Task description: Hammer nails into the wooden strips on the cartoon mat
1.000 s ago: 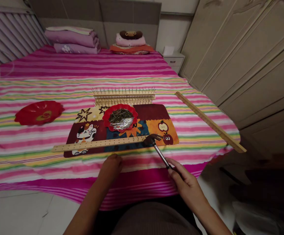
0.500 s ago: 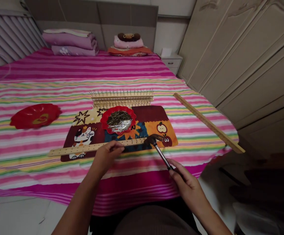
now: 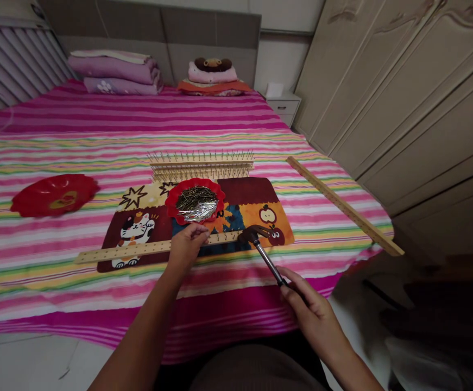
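My right hand [image 3: 307, 301] is closed around the dark handle of a claw hammer [image 3: 266, 258], whose head rests at the right end of a wooden strip [image 3: 132, 250]. The strip lies across a patterned mat [image 3: 252, 190] and has a row of holes; several nails [image 3: 222, 237] stand upright in its right part. Over the strip, my left hand [image 3: 189, 244] has thumb and fingers pinched together near the front rim of a red scalloped bowl [image 3: 171, 209]. Whatever the pinch holds is too small to make out. Brass-coloured and silvery nails [image 3: 197, 203] fill the bowl.
Behind the bowl stand wooden strips [image 3: 201, 164] bristling with nails. Another wooden strip [image 3: 342, 203] lies slanted at the right, reaching the bed's edge. An oval red dish [image 3: 55, 195] sits at the left. Folded bedding [image 3: 116, 73] is stacked at the far end of the striped bed [image 3: 36, 239].
My left hand has moved up and slightly right along the strip, closer to the bowl. My right hand and the hammer have stayed nearly still; the view has shifted a little.
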A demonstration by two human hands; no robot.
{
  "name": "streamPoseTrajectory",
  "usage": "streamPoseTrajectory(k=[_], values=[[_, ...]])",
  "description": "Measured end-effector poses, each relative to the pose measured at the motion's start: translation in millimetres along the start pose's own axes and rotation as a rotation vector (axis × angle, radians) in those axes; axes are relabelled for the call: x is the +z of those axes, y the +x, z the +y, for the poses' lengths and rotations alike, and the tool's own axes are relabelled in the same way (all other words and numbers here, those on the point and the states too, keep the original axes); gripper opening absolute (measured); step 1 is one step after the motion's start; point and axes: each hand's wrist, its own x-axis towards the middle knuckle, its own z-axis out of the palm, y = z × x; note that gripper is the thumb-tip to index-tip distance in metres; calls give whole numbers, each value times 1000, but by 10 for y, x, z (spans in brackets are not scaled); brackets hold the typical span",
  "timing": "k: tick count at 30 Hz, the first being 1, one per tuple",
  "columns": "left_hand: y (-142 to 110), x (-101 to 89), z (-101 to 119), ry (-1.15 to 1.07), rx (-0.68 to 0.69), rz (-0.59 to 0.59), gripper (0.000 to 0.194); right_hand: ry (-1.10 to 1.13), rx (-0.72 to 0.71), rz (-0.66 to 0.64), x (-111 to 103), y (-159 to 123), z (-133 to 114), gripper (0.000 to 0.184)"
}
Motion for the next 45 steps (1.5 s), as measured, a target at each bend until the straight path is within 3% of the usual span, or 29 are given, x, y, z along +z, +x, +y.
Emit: streamPoseTrajectory(k=[13,24,32,35,42,45], values=[[12,51,-100,-72,45,41,26,-21,-4,-6,34,23,-85,40],[-24,65,-130,319,158,54,15,-128,-132,-88,203,218,-352,36],[-67,81,-175,387,205,78,17,-202,-334,-165,434,443,-432,36],[-53,84,-192,398,196,77,15,-194,-304,-166,429,430,-411,34],[-69,19,-100,333,191,28,19,-120,-165,-29,209,259,-382,36],[12,-83,23,428,258,98,23,-92,-122,4,105,214,-316,37]])
